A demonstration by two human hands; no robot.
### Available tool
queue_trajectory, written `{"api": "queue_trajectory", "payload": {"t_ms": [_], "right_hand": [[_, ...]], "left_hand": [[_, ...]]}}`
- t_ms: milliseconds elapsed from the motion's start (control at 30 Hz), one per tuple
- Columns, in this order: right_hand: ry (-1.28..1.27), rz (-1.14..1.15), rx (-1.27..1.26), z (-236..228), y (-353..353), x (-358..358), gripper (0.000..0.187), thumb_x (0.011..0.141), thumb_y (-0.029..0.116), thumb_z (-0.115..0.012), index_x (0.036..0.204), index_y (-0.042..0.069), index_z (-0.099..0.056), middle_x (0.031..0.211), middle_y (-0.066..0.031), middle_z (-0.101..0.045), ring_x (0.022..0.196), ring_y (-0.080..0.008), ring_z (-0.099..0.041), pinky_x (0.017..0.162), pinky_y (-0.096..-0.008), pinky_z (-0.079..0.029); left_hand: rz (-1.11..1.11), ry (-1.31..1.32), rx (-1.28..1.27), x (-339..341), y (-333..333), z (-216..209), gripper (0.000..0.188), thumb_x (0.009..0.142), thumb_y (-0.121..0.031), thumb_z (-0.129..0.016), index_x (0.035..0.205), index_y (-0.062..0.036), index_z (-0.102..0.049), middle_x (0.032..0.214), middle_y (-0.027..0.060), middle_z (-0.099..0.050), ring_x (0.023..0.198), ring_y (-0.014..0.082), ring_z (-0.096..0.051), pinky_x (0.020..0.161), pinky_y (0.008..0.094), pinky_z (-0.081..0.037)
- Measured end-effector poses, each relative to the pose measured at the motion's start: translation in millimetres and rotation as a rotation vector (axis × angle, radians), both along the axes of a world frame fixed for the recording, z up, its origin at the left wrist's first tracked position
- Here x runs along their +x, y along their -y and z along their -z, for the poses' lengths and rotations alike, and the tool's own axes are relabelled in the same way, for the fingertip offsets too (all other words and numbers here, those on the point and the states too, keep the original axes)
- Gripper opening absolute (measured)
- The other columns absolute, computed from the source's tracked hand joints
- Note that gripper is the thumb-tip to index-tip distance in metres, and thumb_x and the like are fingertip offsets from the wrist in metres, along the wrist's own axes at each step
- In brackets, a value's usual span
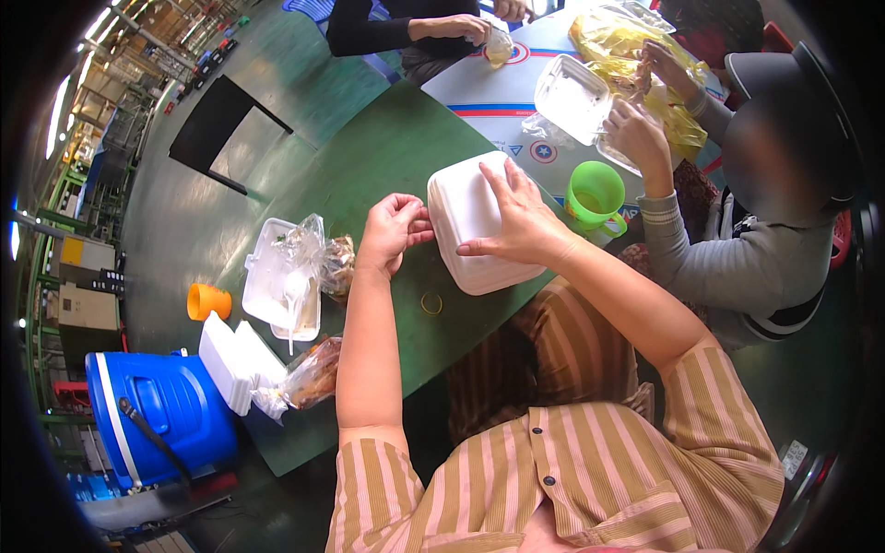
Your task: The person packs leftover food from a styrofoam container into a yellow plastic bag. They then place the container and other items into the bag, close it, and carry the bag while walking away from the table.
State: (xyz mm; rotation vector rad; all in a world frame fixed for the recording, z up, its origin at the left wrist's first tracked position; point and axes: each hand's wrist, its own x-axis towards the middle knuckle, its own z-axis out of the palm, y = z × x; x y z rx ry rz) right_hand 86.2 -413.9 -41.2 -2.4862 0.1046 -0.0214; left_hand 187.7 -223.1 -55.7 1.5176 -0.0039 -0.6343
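Observation:
A closed white foam food box (461,217) sits on the green tabletop in front of me. My right hand (527,219) lies over its lid with the fingers and thumb spread. At the box's left edge is my left hand (396,229), its thumb and forefinger pressed together and the other fingers curled against the side. Whether anything is between those fingertips is too small to tell. A thin yellow rubber band (431,303) lies on the table just below the box.
Left on the table: an open foam box (267,295) with a spoon, bagged food (313,376), white foam boxes (241,359). An orange cup (209,301) and blue cooler (166,415) are farther left. A green mug (595,191) stands right, near two people eating at a white table (489,106).

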Motion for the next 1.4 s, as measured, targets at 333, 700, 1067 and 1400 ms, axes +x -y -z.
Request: {"api": "queue_trajectory", "payload": {"t_ms": [333,700,1067,1400], "right_hand": [[0.121,0.054,0.8,28,30,24,0.082,0.084,0.056,-0.05,0.137,-0.001,-0.024,0.137,-0.0241,-0.032,0.129,-0.0373,-0.027,0.105,-0.0396,-0.026],[-0.185,0.414,1.121,3,41,10,0.086,0.078,0.069,-0.045,0.14,0.013,-0.028,0.141,-0.0206,-0.026,0.125,-0.0366,-0.032,0.099,-0.0515,-0.03],[-0.396,0.17,0.681,-13,39,0,0.103,0.069,0.07,-0.057,0.14,0.004,-0.023,0.134,-0.0235,-0.037,0.119,-0.0332,-0.044,0.094,-0.0461,-0.039],[-0.088,-0.231,0.0,-40,12,-42,0.128,0.045,0.033,-0.086,0.145,0.015,-0.008,0.141,-0.0346,-0.013,0.13,-0.0436,-0.025,0.104,-0.0417,-0.031]], "left_hand": [[0.175,0.14,-0.454,-7,23,-50,0.011,0.091,-0.013,-0.051,0.097,-0.0038,-0.051,0.091,0.0114,-0.063,0.08,0.0227,-0.065,0.071,0.0365,-0.054],[0.246,1.152,0.519,-11,43,-17,0.016,0.074,-0.006,-0.057,0.087,0.0016,-0.063,0.083,0.02,-0.063,0.077,0.0361,-0.06,0.072,0.038,-0.049],[0.221,1.13,1.019,45,4,18,0.009,0.075,-0.014,-0.064,0.076,-0.0064,-0.068,0.081,0.0124,-0.064,0.075,0.0289,-0.063,0.07,0.0394,-0.051],[0.12,0.959,0.64,32,-7,8,0.016,0.078,-0.015,-0.06,0.08,0.0009,-0.061,0.073,0.0144,-0.061,0.069,0.0247,-0.061,0.066,0.0337,-0.048]]}}
